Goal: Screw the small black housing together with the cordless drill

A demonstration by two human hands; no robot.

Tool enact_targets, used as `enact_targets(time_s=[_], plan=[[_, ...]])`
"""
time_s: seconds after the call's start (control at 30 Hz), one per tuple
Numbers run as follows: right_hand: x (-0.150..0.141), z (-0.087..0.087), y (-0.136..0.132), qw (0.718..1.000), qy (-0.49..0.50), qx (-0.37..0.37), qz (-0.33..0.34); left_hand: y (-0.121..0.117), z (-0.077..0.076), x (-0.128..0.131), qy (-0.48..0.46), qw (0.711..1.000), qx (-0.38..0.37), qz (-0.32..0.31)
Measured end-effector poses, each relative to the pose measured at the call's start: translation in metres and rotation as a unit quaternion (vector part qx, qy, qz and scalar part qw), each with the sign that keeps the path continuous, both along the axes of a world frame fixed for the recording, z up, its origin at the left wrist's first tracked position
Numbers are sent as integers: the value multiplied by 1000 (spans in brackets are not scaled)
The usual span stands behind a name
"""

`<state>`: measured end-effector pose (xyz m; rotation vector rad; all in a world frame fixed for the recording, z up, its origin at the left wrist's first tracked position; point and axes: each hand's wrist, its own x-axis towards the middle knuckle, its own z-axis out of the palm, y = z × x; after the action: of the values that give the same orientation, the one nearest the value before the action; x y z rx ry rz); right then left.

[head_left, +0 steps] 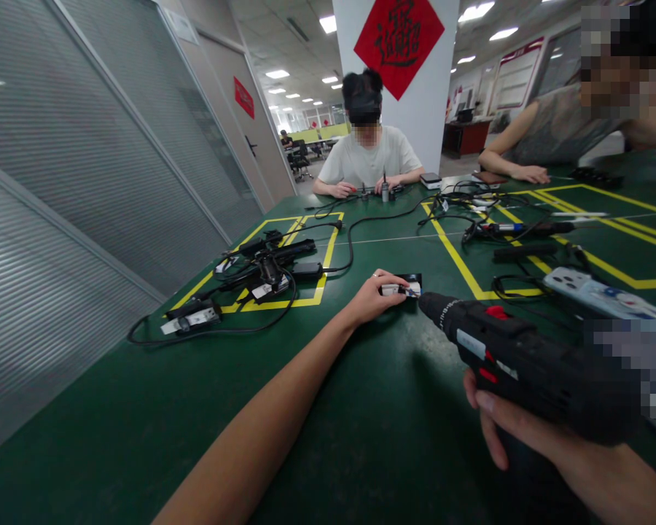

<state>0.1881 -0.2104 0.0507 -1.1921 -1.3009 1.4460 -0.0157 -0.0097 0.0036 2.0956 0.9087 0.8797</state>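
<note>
In the head view, my right hand (530, 430) is wrapped round the handle of a black cordless drill (503, 350) with red switches. The drill points forward and left, and its chuck end is close to a small black-and-white part (396, 289) on the green table. My left hand (376, 295) reaches out and pinches that part, with fingers over its top and thumb in front. Whether the drill's tip touches the part cannot be made out. What kind of part it is does not show clearly.
A heap of black devices and cables (270, 266) lies to the left inside yellow tape. More cables, a power strip (601, 292) and a blue-and-black pen-like tool (517, 228) are on the right. One person (369, 157) sits opposite; another person's hand (530, 173) rests far right.
</note>
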Motion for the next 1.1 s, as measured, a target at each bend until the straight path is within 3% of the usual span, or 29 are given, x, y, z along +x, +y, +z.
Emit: enact_targets(time_s=[0.27, 0.63, 0.8, 1.1], plan=[[-3, 10, -1, 1000, -17, 1, -18, 0, 0, 0, -4, 1000, 5, 0], [2, 6, 2, 999, -27, 2, 18, 0, -1, 0, -14, 1000, 1, -4], [-1, 10, 2, 1000, -1, -8, -1, -1, 0, 0, -11, 1000, 0, 0], [5, 2, 2, 999, -11, -11, 34, -1, 0, 0, -2, 1000, 6, 1]])
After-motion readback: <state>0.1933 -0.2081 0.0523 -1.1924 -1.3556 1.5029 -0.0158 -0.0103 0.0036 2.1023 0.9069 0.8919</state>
